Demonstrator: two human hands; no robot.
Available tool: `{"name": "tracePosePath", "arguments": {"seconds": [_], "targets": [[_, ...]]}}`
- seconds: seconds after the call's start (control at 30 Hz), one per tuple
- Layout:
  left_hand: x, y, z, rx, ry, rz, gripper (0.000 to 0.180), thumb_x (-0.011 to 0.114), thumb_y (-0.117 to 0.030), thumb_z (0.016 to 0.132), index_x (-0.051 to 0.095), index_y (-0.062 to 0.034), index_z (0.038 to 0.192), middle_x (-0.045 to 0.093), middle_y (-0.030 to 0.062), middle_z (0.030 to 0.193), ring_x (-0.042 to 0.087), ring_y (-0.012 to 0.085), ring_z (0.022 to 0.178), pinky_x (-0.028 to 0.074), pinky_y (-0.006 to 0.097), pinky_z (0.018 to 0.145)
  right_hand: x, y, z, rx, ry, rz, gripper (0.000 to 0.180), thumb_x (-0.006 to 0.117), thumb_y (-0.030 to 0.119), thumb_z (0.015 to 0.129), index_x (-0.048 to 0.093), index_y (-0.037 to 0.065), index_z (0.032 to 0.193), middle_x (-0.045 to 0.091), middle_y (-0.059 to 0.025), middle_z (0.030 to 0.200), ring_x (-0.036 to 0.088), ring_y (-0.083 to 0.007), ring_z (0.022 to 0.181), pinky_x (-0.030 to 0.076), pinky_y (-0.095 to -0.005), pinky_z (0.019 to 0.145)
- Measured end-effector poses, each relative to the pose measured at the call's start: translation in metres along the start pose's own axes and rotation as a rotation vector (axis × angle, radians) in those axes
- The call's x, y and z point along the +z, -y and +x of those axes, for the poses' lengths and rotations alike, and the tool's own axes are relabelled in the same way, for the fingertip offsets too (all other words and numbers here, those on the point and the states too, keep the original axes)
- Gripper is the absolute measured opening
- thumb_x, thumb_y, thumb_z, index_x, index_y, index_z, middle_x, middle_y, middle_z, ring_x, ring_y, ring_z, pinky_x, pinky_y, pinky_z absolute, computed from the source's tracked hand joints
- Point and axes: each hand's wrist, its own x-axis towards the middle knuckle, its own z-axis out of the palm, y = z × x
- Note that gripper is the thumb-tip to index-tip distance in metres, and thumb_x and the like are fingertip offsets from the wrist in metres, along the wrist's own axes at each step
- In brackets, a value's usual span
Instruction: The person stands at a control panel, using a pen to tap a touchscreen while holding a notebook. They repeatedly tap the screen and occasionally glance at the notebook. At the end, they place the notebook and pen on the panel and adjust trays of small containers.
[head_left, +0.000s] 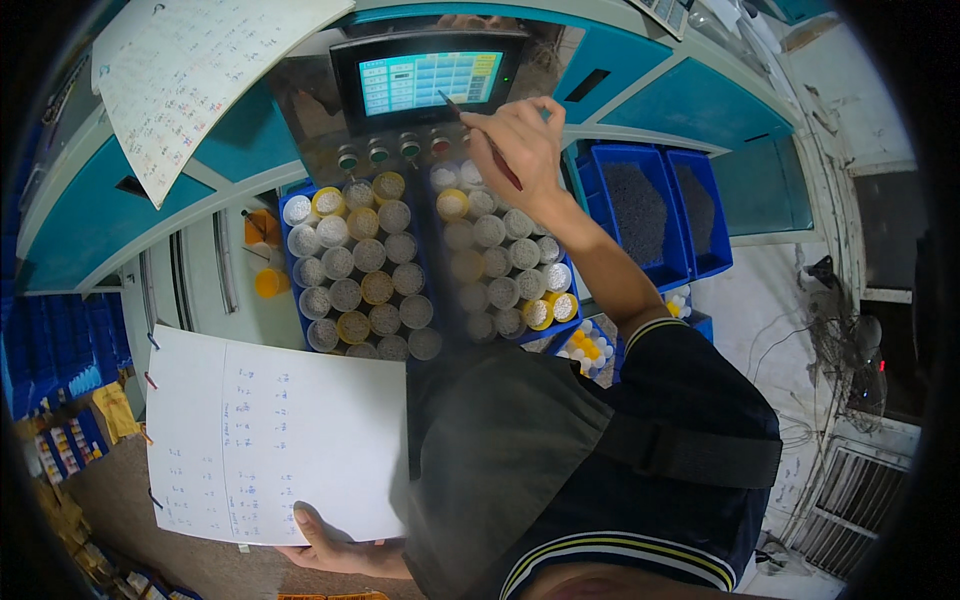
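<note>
My left hand (pixel 330 545) grips the lower edge of a white notebook (pixel 300 420) with handwritten columns, its thumb on top of the page. Small coloured ties run along the notebook's left edge. My right hand (pixel 525 150) is closed round a slim dark pen (pixel 508 172). The pen's tip points at a lit touchscreen (pixel 425 85) with a table of cells. Whether it touches the glass I cannot tell. Below the screen sits a row of round push buttons (pixel 409 147).
Blue crates (pixel 297 270) hold several white and yellow cups of small pieces. Dark granules fill a blue bin (pixel 640 210) at the right. Handwritten sheets (pixel 190 80) lie upper left on teal cabinets (pixel 700 105). An orange container (pixel 262 228) stands left of the crates. Tangled cables (pixel 840 330) hang far right.
</note>
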Motion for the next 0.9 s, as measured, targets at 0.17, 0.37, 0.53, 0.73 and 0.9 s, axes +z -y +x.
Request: {"name": "tracePosePath", "arguments": {"seconds": [0.17, 0.37, 0.53, 0.73, 0.9], "targets": [[0.002, 0.004, -0.002, 0.044, -0.014, -0.030, 0.066, 0.075, -0.044, 0.089, 0.061, -0.0071, 0.141, 0.074, 0.0131, 0.115, 0.073, 0.0239, 0.106, 0.059, 0.053, 0.095, -0.003, -0.004, -0.006, 0.021, -0.002, -0.004, 0.019, 0.076, 0.007, 0.083, 0.078, 0.007, 0.101, 0.072, -0.0007, 0.081, 0.065, -0.0200, 0.084, 0.038, -0.0478, 0.094], [0.004, -0.003, -0.004, 0.033, -0.031, 0.015, 0.066, 0.075, -0.044, 0.088, 0.061, -0.0063, 0.140, 0.074, 0.0145, 0.114, 0.073, 0.0243, 0.105, 0.060, 0.052, 0.094, -0.005, -0.011, -0.009, 0.062, -0.059, -0.065, 0.020, 0.077, 0.007, 0.081, 0.078, 0.009, 0.101, 0.071, -0.0012, 0.080, 0.066, -0.0197, 0.084, 0.037, -0.0493, 0.094], [0.003, -0.003, -0.003, 0.037, 0.003, -0.003, 0.062, 0.075, -0.045, 0.089, 0.063, -0.0077, 0.137, 0.074, 0.0132, 0.112, 0.073, 0.0235, 0.106, 0.059, 0.052, 0.093, -0.007, -0.008, -0.014, 0.043, 0.003, -0.016, 0.021, 0.076, 0.005, 0.081, 0.078, 0.009, 0.102, 0.072, -0.0008, 0.081, 0.066, -0.0196, 0.082, 0.037, -0.0475, 0.093], [0.001, 0.001, -0.001, 0.035, -0.007, 0.004, 0.058, 0.075, -0.043, 0.089, 0.064, -0.0087, 0.135, 0.074, 0.0111, 0.112, 0.072, 0.0223, 0.107, 0.057, 0.052, 0.095, 0.003, 0.000, -0.001, -0.023, -0.031, 0.049, 0.023, 0.078, 0.007, 0.084, 0.078, 0.009, 0.107, 0.072, 0.0007, 0.082, 0.064, -0.0182, 0.082, 0.038, -0.0450, 0.093], [0.001, 0.001, -0.001, 0.033, 0.017, -0.027, 0.057, 0.074, -0.042, 0.090, 0.064, -0.0087, 0.136, 0.074, 0.0110, 0.111, 0.072, 0.0222, 0.106, 0.058, 0.051, 0.095, 0.024, 0.014, 0.018, -0.071, 0.003, 0.107, 0.022, 0.079, 0.014, 0.089, 0.080, 0.011, 0.111, 0.072, 0.0020, 0.084, 0.063, -0.0171, 0.088, 0.038, -0.0459, 0.095]]}}
